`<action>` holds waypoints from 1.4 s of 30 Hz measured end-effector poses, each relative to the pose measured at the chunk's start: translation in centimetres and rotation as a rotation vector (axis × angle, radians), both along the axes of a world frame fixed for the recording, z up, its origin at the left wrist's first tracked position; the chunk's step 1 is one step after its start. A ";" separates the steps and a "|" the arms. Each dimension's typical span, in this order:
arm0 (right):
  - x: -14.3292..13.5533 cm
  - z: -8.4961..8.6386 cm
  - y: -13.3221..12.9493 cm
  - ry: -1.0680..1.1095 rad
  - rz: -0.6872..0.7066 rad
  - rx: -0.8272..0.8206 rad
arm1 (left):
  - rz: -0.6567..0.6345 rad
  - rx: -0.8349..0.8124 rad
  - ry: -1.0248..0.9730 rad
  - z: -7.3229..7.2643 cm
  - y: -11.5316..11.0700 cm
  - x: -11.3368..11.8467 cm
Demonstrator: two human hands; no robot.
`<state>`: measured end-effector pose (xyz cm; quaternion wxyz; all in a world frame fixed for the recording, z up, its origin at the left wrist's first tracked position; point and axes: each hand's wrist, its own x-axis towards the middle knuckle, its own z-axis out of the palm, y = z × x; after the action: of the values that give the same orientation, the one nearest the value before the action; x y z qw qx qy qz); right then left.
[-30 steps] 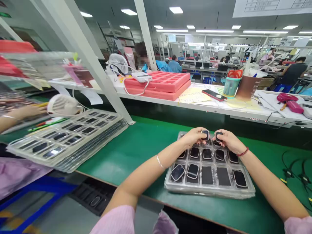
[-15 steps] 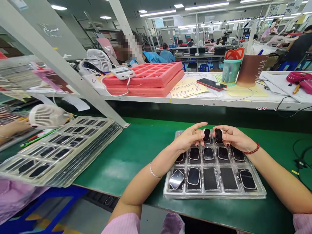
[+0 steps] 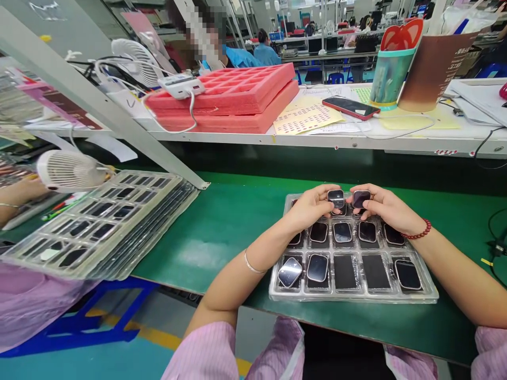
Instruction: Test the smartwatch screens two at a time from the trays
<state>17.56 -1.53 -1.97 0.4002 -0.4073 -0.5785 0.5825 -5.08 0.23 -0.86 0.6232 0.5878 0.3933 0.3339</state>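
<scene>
My left hand (image 3: 312, 205) has its grip closed to the width of a dark-faced rounded-square piece with a metallic rim (image 3: 336, 198), pinched at its edges, and my right hand (image 3: 384, 205) has its grip closed likewise on a matching dark glossy piece (image 3: 361, 199); both are held up just apart, above the far row of the clear plastic compartment tray (image 3: 352, 297). The tray lies flat on the green tabletop (image 3: 233, 232); in its near row, the leftmost compartment bears a tilted silver-rimmed piece (image 3: 290, 272), and the third and fourth from the left show bare black rectangular inserts (image 3: 345, 272).
</scene>
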 end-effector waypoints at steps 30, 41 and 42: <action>0.0 0.1 -0.2 -0.147 0.029 0.069 | -0.020 0.107 -0.047 -0.5 0.0 -0.1; 0.0 0.2 -0.1 -0.143 0.038 0.067 | -0.002 0.129 -0.011 -0.6 0.0 0.0; 0.0 0.2 -0.1 -0.142 0.037 0.068 | -0.004 0.131 -0.010 -0.6 0.0 0.0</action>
<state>17.52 -1.66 -1.79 0.3609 -0.4231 -0.6321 0.5396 -5.08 0.26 -1.49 0.5860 0.6265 0.3663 0.3606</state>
